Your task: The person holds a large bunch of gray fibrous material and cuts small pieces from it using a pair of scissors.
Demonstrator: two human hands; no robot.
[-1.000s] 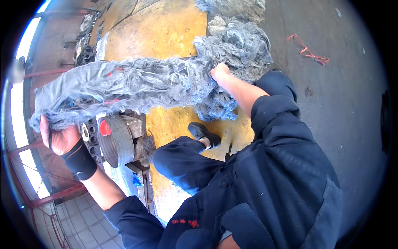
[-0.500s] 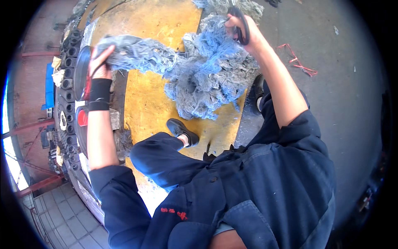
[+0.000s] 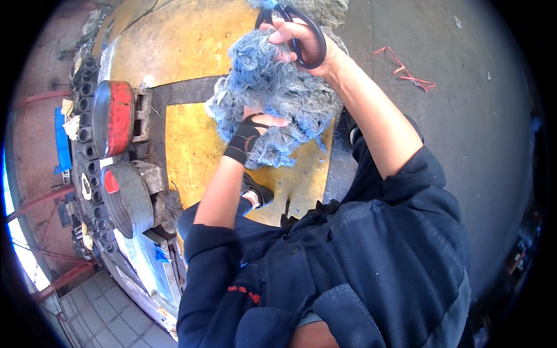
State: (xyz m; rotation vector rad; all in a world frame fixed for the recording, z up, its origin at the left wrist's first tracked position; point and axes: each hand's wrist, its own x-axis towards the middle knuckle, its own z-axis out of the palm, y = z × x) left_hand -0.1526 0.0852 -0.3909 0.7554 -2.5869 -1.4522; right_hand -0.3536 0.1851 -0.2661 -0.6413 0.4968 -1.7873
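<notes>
Left hand (image 3: pixel 261 119): against grey-blue fibre heap (image 3: pixel 252 75), finger closure unclear. Right hand (image 3: pixel 301 43): apart from left, clasping black-handled scissors (image 3: pixel 321 47). Heap: between and beneath both hands. Step, apparently: bunching fibre; next move calls for keeping scissors clear of left fingers.

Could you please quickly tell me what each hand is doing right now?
Left hand: on the fluffy pile; fingers partly hidden, so its grip cannot be told.
Right hand: closed around the black-handled scissors.

fibre heap (image 3: pixel 310 95) on board (image 3: pixel 188 136), drums (image 3: pixel 120 119) left, cord (image 3: pixel 401 69) right (on floor (image 3: pixel 464 151))
</notes>
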